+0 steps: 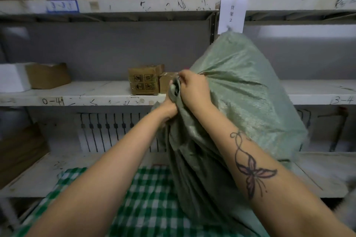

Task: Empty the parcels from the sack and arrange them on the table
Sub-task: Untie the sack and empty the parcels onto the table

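A bulging green woven sack (pixel 248 102) stands upright on the table, which is covered with a green-and-white checked cloth (pixel 146 204). Its neck is bunched at the left side. My right hand (pixel 192 87) grips the gathered neck from above. My left hand (pixel 169 108) grips the sack fabric just below, its fingers hidden in the folds. No parcels show outside the sack; its contents are hidden.
White metal shelving stands behind the table. Two small cardboard boxes (pixel 146 82) sit on the middle shelf (pixel 77 92) just left of my hands. A white box and an open brown box (pixel 48 75) sit at far left. Large cartons fill the top shelf.
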